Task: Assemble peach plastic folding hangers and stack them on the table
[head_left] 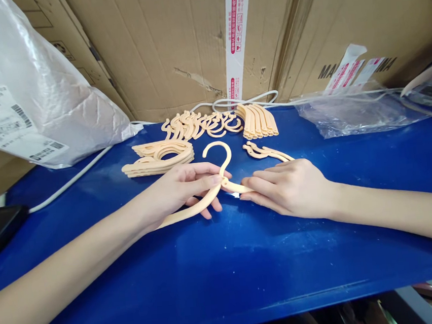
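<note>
A cream plastic clothes hanger (201, 204) is held just above the blue table, its hook pointing away from me. My left hand (189, 185) pinches it at the centre joint below the hook, with the lower fingers spread underneath. My right hand (289, 188) is closed around the hanger's right arm, hiding the end of it. Behind my right hand lie loose hanger pieces (264, 152), partly covered by the knuckles. Beyond my left hand is a stack of folded hangers (158, 160). Farther back are a pile of hook pieces (193, 125) and a row of curved arm pieces (258, 120).
Cardboard boxes (174, 44) stand along the back of the blue table (226, 273). A white parcel bag (41, 92) sits at the left, above a black phone-like object (1, 231). A white cable (72, 181) runs nearby. Clear plastic (349, 113) lies at the back right.
</note>
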Demonstrator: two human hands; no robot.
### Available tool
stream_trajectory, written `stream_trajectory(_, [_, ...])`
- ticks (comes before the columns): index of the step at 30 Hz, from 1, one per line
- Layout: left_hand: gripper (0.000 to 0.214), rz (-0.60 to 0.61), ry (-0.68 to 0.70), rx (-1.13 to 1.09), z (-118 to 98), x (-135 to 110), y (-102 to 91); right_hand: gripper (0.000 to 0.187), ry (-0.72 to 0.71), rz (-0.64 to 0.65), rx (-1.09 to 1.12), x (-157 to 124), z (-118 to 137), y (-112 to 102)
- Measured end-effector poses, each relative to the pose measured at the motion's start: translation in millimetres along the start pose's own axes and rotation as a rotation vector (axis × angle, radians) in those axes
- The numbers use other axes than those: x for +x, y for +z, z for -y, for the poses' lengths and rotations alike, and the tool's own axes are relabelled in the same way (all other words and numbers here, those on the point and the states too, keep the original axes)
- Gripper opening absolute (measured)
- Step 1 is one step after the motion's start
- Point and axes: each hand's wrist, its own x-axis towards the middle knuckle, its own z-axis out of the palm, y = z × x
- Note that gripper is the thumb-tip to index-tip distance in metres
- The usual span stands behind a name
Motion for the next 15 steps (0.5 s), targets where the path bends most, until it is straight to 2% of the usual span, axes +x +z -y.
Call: stream_trajectory(15, [0.025, 0.045, 0.02, -0.019, -1.5, 4.2, -0.4, 0.04, -0.006, -0.029, -0.012, 0.3, -0.1, 1.4])
